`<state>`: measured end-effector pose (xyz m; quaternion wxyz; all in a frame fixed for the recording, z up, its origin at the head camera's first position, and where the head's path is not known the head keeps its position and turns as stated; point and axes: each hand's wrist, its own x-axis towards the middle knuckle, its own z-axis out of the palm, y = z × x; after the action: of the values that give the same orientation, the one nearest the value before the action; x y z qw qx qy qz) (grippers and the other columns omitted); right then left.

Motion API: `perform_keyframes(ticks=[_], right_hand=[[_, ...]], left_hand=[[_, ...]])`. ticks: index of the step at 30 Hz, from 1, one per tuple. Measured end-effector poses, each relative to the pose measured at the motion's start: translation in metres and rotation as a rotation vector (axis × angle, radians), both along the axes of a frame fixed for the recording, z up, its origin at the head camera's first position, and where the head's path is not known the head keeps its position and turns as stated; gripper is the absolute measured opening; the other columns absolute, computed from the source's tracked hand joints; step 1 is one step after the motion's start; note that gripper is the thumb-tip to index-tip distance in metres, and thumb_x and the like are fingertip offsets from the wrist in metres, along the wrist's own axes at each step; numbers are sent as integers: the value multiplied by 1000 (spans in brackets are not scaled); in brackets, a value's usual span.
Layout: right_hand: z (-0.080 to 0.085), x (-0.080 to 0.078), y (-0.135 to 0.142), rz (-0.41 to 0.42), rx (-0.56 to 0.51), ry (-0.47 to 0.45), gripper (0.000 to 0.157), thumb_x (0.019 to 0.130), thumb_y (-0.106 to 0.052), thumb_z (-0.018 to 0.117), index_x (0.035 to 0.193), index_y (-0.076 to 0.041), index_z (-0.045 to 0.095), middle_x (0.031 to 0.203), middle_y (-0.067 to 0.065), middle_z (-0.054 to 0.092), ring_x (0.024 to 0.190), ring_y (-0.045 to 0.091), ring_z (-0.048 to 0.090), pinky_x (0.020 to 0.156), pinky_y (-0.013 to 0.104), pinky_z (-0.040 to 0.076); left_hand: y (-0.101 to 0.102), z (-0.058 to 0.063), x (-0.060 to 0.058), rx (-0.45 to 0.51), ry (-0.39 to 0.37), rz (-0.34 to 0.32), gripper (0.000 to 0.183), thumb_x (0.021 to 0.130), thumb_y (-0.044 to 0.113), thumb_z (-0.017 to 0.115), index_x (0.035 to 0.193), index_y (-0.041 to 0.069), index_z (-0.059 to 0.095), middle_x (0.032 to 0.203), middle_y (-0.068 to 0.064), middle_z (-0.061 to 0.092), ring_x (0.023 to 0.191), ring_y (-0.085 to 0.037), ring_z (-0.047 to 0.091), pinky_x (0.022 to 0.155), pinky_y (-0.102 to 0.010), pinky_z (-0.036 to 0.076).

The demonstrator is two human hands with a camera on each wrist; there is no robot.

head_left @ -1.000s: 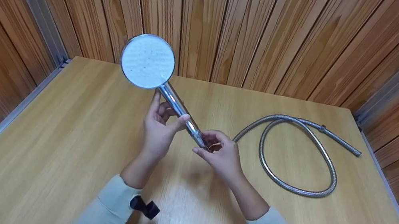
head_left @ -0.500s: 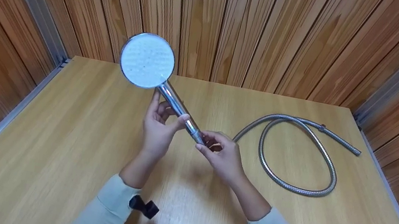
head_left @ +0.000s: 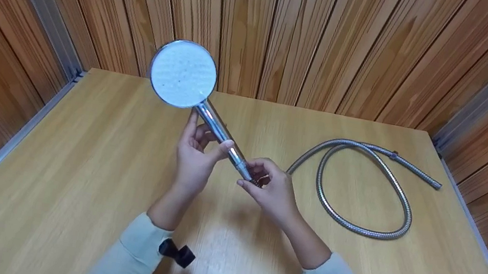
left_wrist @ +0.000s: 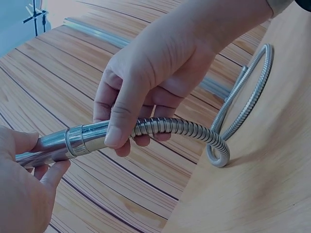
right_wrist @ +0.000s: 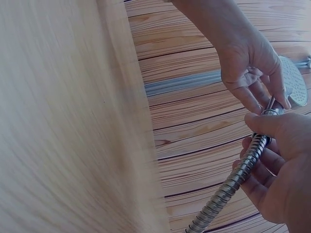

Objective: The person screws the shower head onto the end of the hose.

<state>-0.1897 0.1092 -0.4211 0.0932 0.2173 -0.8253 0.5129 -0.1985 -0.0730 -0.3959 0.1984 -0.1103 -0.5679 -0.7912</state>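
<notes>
Held up over the table is a chrome shower head [head_left: 183, 74] with a round white spray face, its handle slanting down to the right. My left hand [head_left: 194, 163] grips that handle [left_wrist: 46, 148], thumb on the near side and fingers behind. At the handle's lower end, my right hand [head_left: 272, 189] pinches the end of a ribbed metal shower hose [left_wrist: 170, 126] between thumb and fingers. In the left wrist view the hose's smooth end piece [left_wrist: 95, 136] lines up with the handle, meeting it at a knurled ring [left_wrist: 75, 141]. Right-hand fingers hide part of the hose end in the head view.
The rest of the hose lies in a loop [head_left: 408, 219] on the right of the wooden table [head_left: 85, 170], its free end [head_left: 436, 185] pointing right. Wood-plank walls [head_left: 248, 23] with metal corner strips stand behind and at both sides.
My right thumb moved up to the handle's end half a second ago and now sits lower again, away from it. The shower head has shifted very slightly right.
</notes>
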Motion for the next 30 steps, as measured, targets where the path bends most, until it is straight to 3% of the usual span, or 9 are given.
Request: perform_keyframes(ticks=[6,11,15,21,26,30], right_hand=[[-1,0,2,15,-31,26,28,84,-14,78,111,-12,70,95,-6,63,84,12,61,72,29,57],[0,-1,3,23,-45,53,31,84,-14,78,114,-10,70,94,-3,62,84,14,61,72,29,57],[0,-1,3,25,-51,33,38,85,-12,77,121,-10,65,95,-1,65,86,15,62,74,33,57],[-1,-1,4,59,-44,14,36,88,-13,73,124,-13,64,97,-1,68,87,16,63,76,40,56],[-2,-2,3,31,-38,-11,41,80,-14,82,117,-13,64,93,-3,68,81,14,62,73,34,56],[0,-2,2,13,-31,-22,34,79,-15,82,109,-12,65,92,-4,67,81,14,62,72,31,56]], left_hand=[[0,1,-1,-19,-5,4,92,83,1,76,156,16,22,123,-21,58,104,-30,58,80,-42,58],[-1,2,0,-26,-10,6,92,83,2,76,156,17,23,123,-19,58,105,-30,58,81,-42,58],[-1,2,0,-23,-16,10,92,83,0,76,156,17,23,122,-16,60,105,-29,58,81,-41,58],[-2,2,1,-17,-21,11,93,83,2,76,156,18,21,120,-14,60,104,-30,58,81,-42,58],[-1,0,2,-23,-15,1,94,83,2,77,156,17,21,120,-14,61,105,-29,58,81,-41,58],[1,0,2,-18,-12,4,94,82,-1,76,156,14,20,121,-16,60,104,-28,58,81,-39,58]])
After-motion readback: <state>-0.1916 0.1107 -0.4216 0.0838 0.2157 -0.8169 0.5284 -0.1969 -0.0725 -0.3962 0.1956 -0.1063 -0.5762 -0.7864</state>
